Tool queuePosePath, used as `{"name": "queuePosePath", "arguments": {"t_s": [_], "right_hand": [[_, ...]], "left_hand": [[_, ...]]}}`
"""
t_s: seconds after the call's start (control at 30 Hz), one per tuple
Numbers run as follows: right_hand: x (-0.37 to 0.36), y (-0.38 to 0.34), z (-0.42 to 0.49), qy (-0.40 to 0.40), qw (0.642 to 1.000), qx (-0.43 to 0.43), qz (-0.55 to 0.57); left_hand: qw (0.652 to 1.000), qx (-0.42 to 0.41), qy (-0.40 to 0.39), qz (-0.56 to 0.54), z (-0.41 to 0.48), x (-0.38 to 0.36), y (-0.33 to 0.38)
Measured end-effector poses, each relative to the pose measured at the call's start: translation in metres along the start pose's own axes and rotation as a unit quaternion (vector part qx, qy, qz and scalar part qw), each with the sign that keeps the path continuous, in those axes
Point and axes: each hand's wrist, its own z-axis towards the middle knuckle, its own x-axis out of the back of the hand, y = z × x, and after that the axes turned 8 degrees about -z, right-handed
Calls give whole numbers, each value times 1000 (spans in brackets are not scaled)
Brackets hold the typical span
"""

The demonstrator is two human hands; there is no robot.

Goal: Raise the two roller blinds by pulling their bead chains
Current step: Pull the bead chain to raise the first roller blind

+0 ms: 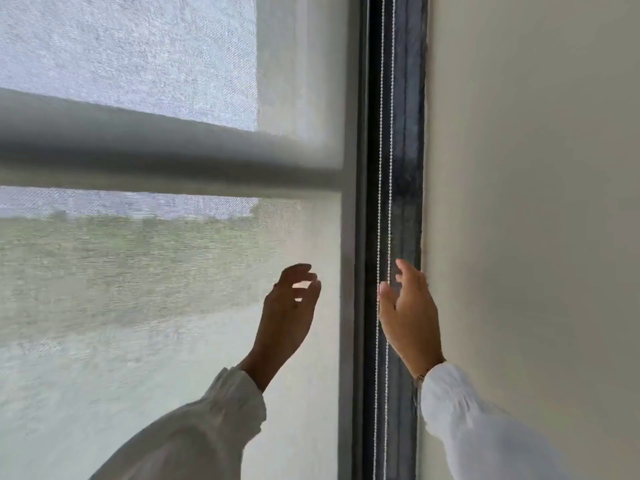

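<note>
At the window's right edge: translucent white woven roller blind still lowered; right hand fingers spread beside white bead chains, gripping nothing; left hand loosely curled, empty

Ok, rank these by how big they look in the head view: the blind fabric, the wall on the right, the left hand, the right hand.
1. Blind fabric: fills most of the frame.
2. Wall: a broad strip down the right side.
3. Left hand and right hand: far smaller, and they look alike, so I won't rank one over the other.
</note>
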Motion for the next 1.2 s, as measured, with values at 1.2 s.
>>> {"name": "queuePosePath", "arguments": {"t_s": [1.2], "right_hand": [[-46,43,-25,142,988,42,51]], "left_hand": [[940,71,-39,-331,98,-125,81]]}}
